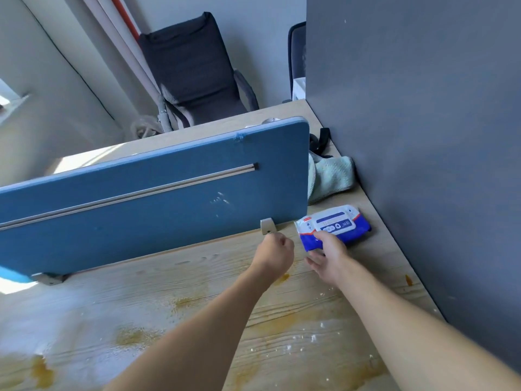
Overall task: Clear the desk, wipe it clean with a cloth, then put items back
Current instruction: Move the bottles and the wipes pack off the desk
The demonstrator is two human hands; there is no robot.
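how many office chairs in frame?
2. One black office chair beyond the blue divider; a second chair at the edge of the grey partition, mostly hidden. More may be hidden.

The wipes pack (335,225) is blue-and-white, the cloth (332,176) mint green
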